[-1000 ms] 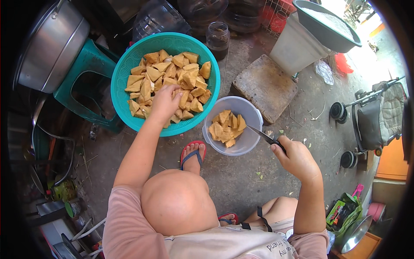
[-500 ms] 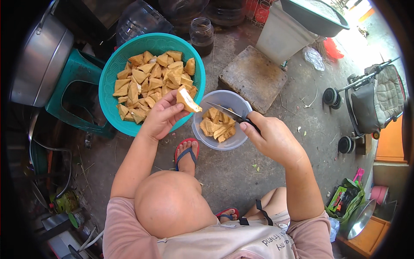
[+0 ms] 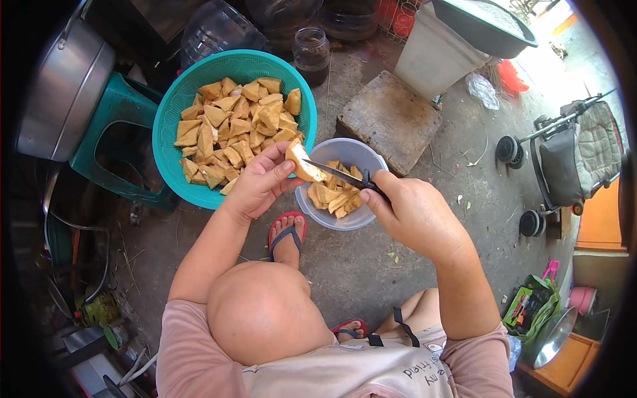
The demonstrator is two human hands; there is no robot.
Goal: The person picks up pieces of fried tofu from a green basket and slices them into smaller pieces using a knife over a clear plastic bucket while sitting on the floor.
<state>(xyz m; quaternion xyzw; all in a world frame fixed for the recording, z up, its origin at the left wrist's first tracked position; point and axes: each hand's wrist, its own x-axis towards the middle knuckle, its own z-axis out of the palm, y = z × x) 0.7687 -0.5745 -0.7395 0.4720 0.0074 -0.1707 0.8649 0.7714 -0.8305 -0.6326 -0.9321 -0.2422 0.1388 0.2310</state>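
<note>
Between its thumb and fingers, my left hand (image 3: 265, 179) pinches a wedge of fried tofu (image 3: 302, 163) with a golden skin and a white cut face. My right hand (image 3: 415, 212) grips the black handle of a knife (image 3: 337, 172). The knife's tip meets the white face of the tofu; how deep it goes I cannot tell. Just below them stands a translucent plastic tub (image 3: 352, 221) holding several tofu pieces (image 3: 335, 198). A large teal plastic basket (image 3: 166, 132), heaped with tofu wedges (image 3: 232, 119), sits on the left beside my left hand.
Behind the tub lies a low wooden block (image 3: 390, 121), with a white bin (image 3: 434, 53) beyond it. A jar of dark liquid (image 3: 310, 56) stands behind the basket. At left, a metal pot (image 3: 63, 86) rests on a green stool (image 3: 109, 129). A stroller (image 3: 570, 152) is at right.
My left hand has brought the tofu wedge right and slightly down. The knife in my right hand has shifted left, so its tip now meets the tofu's white face.
</note>
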